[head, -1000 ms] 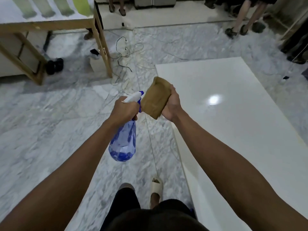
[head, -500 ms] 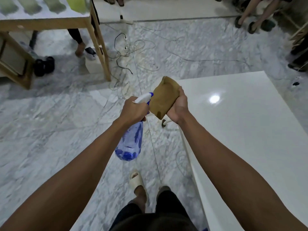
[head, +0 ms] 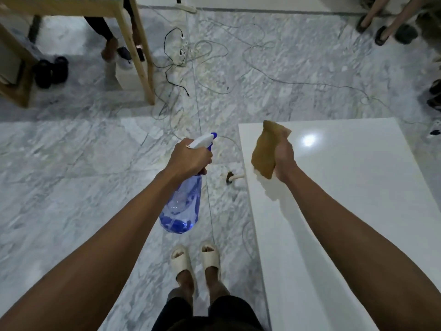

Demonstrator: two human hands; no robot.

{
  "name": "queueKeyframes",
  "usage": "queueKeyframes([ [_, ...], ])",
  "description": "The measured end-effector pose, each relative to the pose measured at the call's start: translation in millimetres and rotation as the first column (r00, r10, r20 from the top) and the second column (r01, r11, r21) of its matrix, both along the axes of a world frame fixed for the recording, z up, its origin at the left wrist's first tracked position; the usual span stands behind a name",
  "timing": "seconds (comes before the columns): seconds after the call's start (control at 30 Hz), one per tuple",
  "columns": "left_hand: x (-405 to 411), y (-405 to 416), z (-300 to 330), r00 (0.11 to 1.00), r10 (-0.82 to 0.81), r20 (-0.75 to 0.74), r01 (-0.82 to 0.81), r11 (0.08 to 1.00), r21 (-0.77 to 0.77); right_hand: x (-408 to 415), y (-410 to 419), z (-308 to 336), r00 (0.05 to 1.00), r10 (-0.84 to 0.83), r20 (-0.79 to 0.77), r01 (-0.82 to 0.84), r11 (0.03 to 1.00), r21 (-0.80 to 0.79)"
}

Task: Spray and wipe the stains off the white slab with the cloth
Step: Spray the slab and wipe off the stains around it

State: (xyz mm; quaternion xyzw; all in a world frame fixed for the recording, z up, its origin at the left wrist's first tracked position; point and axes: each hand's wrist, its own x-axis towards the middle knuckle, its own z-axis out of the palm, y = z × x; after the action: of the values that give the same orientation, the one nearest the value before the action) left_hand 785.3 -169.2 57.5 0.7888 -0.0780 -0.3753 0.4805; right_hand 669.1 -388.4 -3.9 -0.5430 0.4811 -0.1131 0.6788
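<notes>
The white slab (head: 346,199) fills the right half of the view, glossy, with a lamp glare near its far end. I see no stains on the part in view. My right hand (head: 284,161) grips a folded brown cloth (head: 266,151) above the slab's far left corner. My left hand (head: 191,158) holds a blue translucent spray bottle (head: 182,206) by its white trigger head, over the floor left of the slab. The nozzle points away from me.
Marble floor (head: 71,175) lies to the left, with loose cables (head: 202,68) tangled ahead. A wooden table leg (head: 140,51) stands at the upper left, with black shoes (head: 51,71) beside it. Other people's feet (head: 381,27) show at the top right. My sandalled feet (head: 195,261) stand beside the slab.
My hands have drawn apart: the cloth has moved right, over the slab's corner, away from the nozzle. The bottle stays in my left hand. My view has shifted back and tilted down.
</notes>
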Motion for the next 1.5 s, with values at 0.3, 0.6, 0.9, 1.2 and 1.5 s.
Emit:
queueKeyframes([
  [0.3, 16, -19, -47, 0.997, 0.072, -0.013, -0.072, 0.997, 0.001, 70, -66, -106, 0.785, 0.410, -0.465, -0.617, 0.438, -0.655],
  [0.6, 9, 6, -93, 0.996, 0.070, -0.046, -0.069, 0.997, 0.039, 89, -41, -140, 0.697, 0.061, -0.715, -0.700, 0.277, -0.658],
  [0.9, 3, 14, -133, 0.995, 0.069, -0.072, -0.066, 0.997, 0.040, 133, -51, -169, 0.611, -0.036, -0.791, -0.722, 0.385, -0.575],
  [1.2, -25, 13, -144, 0.996, 0.023, -0.081, -0.025, 1.000, -0.016, 110, -39, -170, 0.612, -0.034, -0.790, -0.742, 0.320, -0.589],
  [1.5, -68, 36, -152, 0.999, -0.004, -0.044, 0.001, 0.997, -0.073, 46, -6, -165, 0.601, -0.037, -0.799, -0.761, 0.280, -0.585],
])
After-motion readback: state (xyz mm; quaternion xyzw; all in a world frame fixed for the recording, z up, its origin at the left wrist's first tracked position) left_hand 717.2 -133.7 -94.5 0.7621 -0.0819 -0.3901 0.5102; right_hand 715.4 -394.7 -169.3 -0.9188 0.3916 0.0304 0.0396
